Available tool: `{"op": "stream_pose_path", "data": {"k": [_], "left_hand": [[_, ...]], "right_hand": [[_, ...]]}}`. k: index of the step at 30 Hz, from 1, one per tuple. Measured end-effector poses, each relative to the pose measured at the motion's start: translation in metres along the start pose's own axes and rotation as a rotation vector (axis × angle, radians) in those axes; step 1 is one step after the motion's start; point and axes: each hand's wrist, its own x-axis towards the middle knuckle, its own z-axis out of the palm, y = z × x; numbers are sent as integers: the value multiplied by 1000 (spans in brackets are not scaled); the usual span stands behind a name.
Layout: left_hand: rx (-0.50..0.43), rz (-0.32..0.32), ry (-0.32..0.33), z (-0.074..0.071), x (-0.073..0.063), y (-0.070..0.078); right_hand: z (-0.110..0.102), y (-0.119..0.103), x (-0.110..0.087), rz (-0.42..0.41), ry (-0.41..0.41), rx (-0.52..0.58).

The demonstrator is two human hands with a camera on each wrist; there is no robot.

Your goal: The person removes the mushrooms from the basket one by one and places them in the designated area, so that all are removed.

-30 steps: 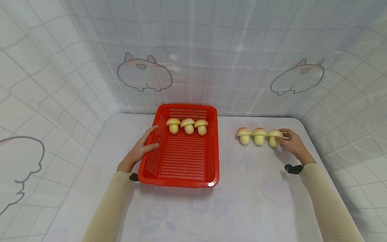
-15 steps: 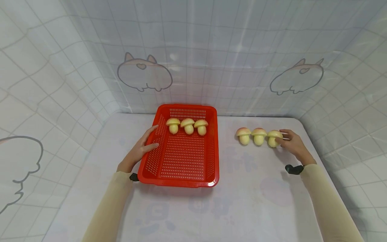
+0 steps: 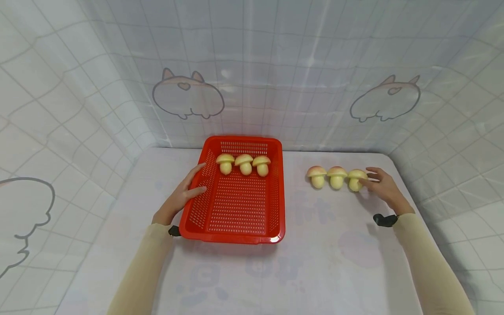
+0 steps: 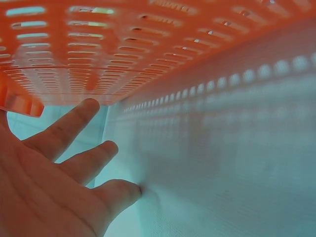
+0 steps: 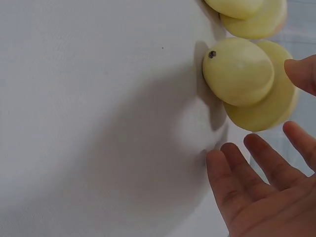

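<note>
Right hand [image 5: 276,202] beside mushroom [image 5: 242,74], dark stem spot [image 5: 212,54], right wrist view only

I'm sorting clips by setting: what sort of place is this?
Probably a screened-off workspace, perhaps for staged demonstrations: grid-patterned sheeting with cartoon animals rises on three sides of a pale table bearing a red basket and mushroom-shaped pieces.

Three mushrooms [image 3: 336,178] lie right of the basket [image 3: 236,238].
</note>
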Motion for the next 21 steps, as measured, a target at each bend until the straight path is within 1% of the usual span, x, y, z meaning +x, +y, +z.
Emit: {"op": "stream_pose_path", "data": {"k": [4,9,16,21], "left_hand": [[1,0,1,-1,0,-1],[-2,5,0,-1,1,-1],[7,-5,4,-1,1,-2],[12,3,0,-1,1,-3]], "right_hand": [[-3,1,-1,-1,23,-8],[-7,-5,-3,-8,52,-44],[-6,-18,-4,-46,79,-115],[-4,-32,-5,-73,92,-137]]}}
